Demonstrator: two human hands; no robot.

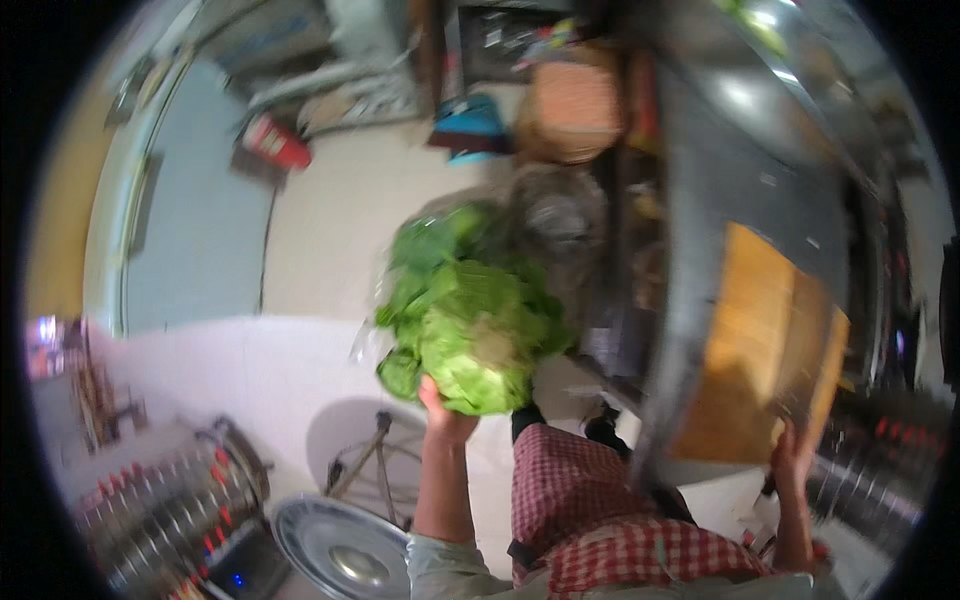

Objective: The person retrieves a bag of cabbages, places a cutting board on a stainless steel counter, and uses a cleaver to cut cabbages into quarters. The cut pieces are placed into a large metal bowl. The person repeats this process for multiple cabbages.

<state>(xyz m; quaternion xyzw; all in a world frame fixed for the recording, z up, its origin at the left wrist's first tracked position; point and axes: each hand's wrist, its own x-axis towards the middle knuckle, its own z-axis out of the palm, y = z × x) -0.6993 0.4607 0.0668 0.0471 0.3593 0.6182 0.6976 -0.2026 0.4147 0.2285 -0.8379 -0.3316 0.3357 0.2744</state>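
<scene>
A large head of leafy green lettuce [480, 322] rests in my left hand [446, 412], its pale cut stem facing up and to the right. Clear plastic film shows at the lettuce's left edge. My right hand [787, 450] is at the lower right, beside the near end of a wooden cutting board [739, 337] on a metal counter. A dark handle seems to be by its fingers, but blur hides whether the hand grips it. A red checked apron [585, 517] covers my front.
The metal counter [690, 225] runs along the right. On the floor ahead stand a round container with an orange top [576, 101] and a blue object [471, 124]. A red container [276, 142] lies farther left. A metal lid [345, 551] and a stool [379, 457] are at lower left.
</scene>
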